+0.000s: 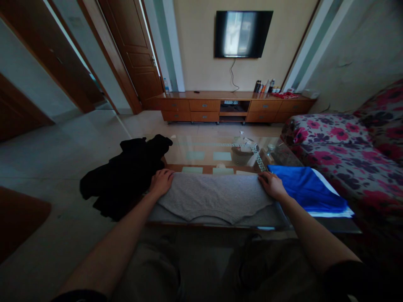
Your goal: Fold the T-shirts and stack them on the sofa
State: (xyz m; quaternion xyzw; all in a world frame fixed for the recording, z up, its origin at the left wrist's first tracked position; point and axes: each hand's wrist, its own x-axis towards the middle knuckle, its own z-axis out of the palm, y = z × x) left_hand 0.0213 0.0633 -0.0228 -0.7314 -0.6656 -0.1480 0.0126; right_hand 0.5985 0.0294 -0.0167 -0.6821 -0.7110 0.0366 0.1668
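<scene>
A grey T-shirt (pixel 217 195), folded into a wide band, lies on the glass-topped coffee table (pixel 176 151), its curved neckline toward me. My left hand (pixel 162 182) is closed on its far left corner, fingers over the cloth. At the far right corner, my right hand (pixel 271 184) has its fingers curled on the edge; the thumbs are hard to make out. Just left of my left hand is a heap of black clothing (pixel 126 178). Folded blue cloth (pixel 310 188) with a white layer beneath lies beside my right hand.
A dark bowl (pixel 242 155) with crumpled white stuff and a small glass jar (pixel 270 149) are by the table's far right. The flowered sofa (pixel 340 151) borders the right side. Beyond stand a low wooden cabinet (pixel 204 110) with bottles and a wall-mounted television (pixel 244 34).
</scene>
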